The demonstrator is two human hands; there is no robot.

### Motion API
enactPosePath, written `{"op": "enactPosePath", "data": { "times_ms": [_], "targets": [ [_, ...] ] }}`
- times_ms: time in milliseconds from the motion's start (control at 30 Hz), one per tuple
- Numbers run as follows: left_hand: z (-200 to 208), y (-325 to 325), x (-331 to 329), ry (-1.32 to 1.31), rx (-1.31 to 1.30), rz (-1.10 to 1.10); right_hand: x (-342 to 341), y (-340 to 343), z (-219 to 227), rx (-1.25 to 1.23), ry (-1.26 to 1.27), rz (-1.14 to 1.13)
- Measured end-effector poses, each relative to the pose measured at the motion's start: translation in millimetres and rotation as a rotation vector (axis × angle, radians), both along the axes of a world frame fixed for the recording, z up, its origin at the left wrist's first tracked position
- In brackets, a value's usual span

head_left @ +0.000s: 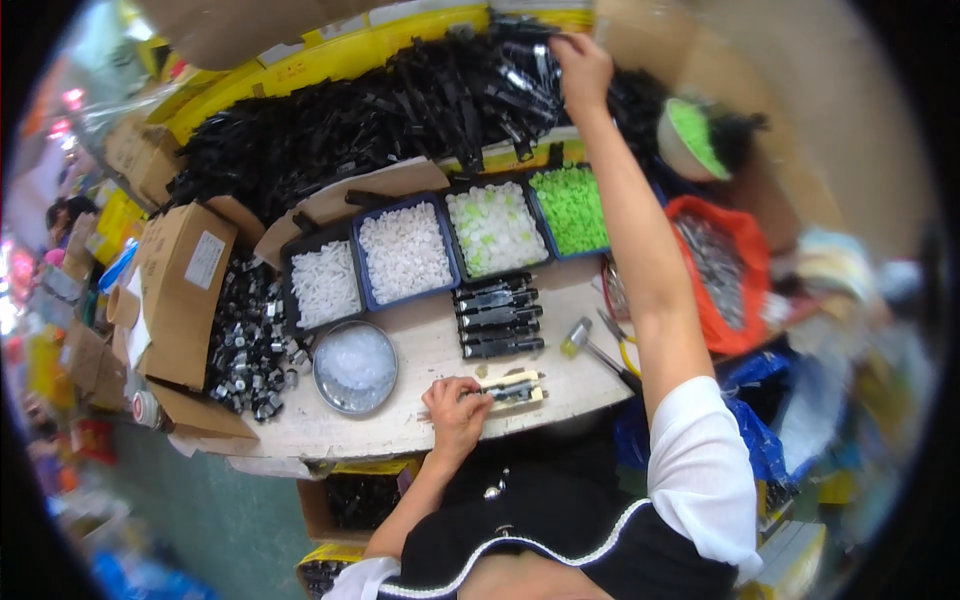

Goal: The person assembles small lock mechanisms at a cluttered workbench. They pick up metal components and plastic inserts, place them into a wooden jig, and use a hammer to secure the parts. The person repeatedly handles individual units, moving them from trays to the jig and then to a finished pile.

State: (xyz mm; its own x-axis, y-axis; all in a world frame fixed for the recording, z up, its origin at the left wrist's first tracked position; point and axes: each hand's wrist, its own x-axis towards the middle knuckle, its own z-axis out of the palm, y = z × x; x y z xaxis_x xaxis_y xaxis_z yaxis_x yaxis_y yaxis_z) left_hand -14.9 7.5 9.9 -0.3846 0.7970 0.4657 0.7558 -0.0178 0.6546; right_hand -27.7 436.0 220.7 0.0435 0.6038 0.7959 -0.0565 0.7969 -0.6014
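Observation:
My left hand [455, 417] is at the front of the bench, its fingers closed on one end of a long black plastic part. That part [512, 391] lies in a small cream-coloured holding block [538, 384]. My right arm stretches far across the bench. At its end, my right hand [583, 75] pinches at a black plastic part on the far right of a big heap of black parts [400, 100]. Just beyond the block, several black assembled pieces [498, 318] lie stacked in a row.
Trays of white pegs [324, 285], white pieces [405, 252], translucent pieces [495, 230] and green pieces [572, 208] line the middle. A round metal dish [355, 368] and small black-and-silver parts [255, 335] are at left. A hammer [600, 353], scissors [626, 345] and red bag [755, 270] lie right.

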Motion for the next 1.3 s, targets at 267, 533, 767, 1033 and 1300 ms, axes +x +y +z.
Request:
{"op": "enactPosePath", "data": {
  "times_ms": [267,533,767,1033,1300],
  "targets": [
    [21.0,-0.2,-4.2,0.003,0.172,0.151,84.5,-149.9,-48.8,-0.694,-0.303,0.804],
    [34.9,9.1,29.1,-0.937,0.041,-0.083,139.7,-267.7,-145.8,-1.024,-0.352,0.909],
    [38.2,2.3,39.6,-1.627,-0.108,-0.425,155.6,-311.9,-145.8,-0.986,-0.261,1.028],
    [25.6,-34.9,4.9,-0.605,0.099,0.036,154.4,-301.0,-139.7,-0.016,-0.762,0.498],
    [13.2,-59.3,-22.0,-0.204,0.008,0.164,129.1,-325.9,-177.2,0.391,-1.020,0.428]
  ]
}}
